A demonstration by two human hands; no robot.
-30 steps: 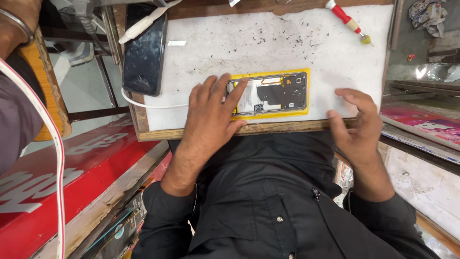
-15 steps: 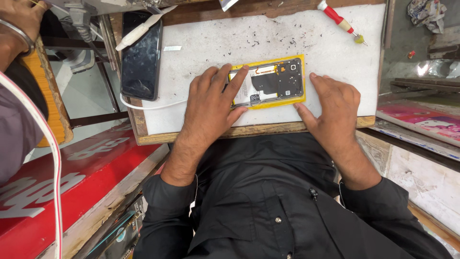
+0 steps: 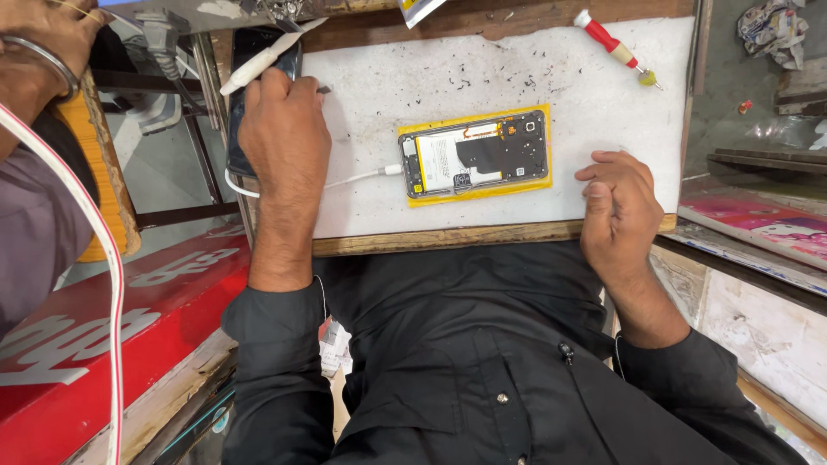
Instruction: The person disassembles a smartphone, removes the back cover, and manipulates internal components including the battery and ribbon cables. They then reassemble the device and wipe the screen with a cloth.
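The opened phone lies at the centre of the frame on the white table, its long axis running left to right, with a white cable plugged into its left end. The right hand rests nearer, just right of it, loosely curled and holding nothing. The left hand, upper left, closes on a white tool beside a dark phone.

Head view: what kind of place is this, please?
Probably a phone repair bench: an opened phone with its back off lies on a white work mat, a red screwdriver beside it, a white cable plugged in.
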